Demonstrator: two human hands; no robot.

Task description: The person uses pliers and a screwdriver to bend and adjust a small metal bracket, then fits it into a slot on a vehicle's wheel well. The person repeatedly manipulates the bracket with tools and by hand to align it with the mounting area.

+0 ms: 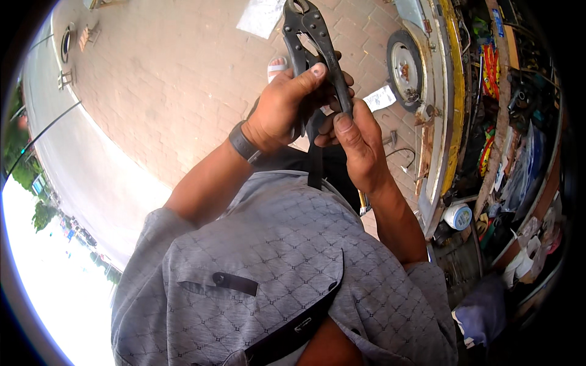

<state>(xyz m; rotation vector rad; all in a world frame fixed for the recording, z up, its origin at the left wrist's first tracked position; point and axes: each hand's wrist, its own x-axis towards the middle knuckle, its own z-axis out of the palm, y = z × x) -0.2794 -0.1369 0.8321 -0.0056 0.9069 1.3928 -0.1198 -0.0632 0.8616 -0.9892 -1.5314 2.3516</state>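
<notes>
A pair of dark locking pliers [332,59] is held up between my hands, its curved jaws at the top of the picture and a spring showing between the handles. My left hand [292,100] is closed around the handles, with the thumb laid across them and a dark band on the wrist. At the lower end of the long handle, my right hand [360,140] pinches the tip between thumb and fingers. Part of the right fingers is hidden behind the tool. A black strap [315,152] hangs just below the pliers.
On the right stands a cart with a yellow-edged side [453,91] and a small wheel [404,68]. It carries tools, bags and a white round container [458,216]. White sheets [261,17] lie on the brick paving [165,79]. A sandalled foot [278,68] shows beyond my left hand.
</notes>
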